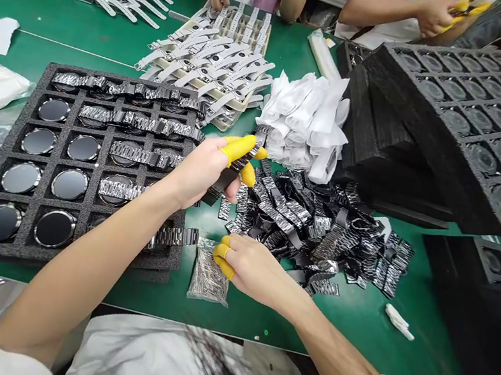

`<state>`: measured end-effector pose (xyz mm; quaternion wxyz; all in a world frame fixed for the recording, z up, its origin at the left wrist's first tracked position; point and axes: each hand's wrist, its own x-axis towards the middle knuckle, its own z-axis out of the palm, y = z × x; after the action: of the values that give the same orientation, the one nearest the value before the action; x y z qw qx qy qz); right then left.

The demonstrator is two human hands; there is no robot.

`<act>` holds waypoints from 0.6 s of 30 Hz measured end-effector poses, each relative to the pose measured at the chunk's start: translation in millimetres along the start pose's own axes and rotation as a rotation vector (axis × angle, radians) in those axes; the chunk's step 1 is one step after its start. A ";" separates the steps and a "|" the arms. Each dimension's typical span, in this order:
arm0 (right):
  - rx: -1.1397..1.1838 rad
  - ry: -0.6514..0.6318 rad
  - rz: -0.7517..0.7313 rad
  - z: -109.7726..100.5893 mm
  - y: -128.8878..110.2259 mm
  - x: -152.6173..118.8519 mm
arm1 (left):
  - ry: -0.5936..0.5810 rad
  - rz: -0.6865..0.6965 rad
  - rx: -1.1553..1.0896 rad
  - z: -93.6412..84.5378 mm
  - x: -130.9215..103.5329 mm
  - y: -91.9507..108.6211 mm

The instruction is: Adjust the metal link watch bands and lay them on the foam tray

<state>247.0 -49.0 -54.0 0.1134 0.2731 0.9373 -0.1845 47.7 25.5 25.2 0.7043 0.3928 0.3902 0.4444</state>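
At left of the frame, black foam compartment tray (58, 159): black metal link bands (138, 123) run across the top row and right-hand columns, apparently fitted; seven round dark watch faces (22, 177) at left show no band, so partly done. Loose black link-band pile (280, 212) right of center. Left hand (198, 168), center, grips a black link band (244, 159); right hand (255, 269), fingers bent, touches clear bag of thin metal pins (209, 280), pinch unclear.

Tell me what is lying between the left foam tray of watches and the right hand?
In the head view, a clear bag of thin metal pieces lies there, its top partly under the right hand.
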 end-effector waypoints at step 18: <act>0.095 -0.052 0.010 -6.5 10.0 2.2 | -0.001 -0.018 0.021 -0.8 0.2 0.6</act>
<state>250.0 -37.6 -51.6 0.1252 0.2779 0.9229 -0.2352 46.9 26.0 25.4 0.7044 0.3968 0.3977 0.4338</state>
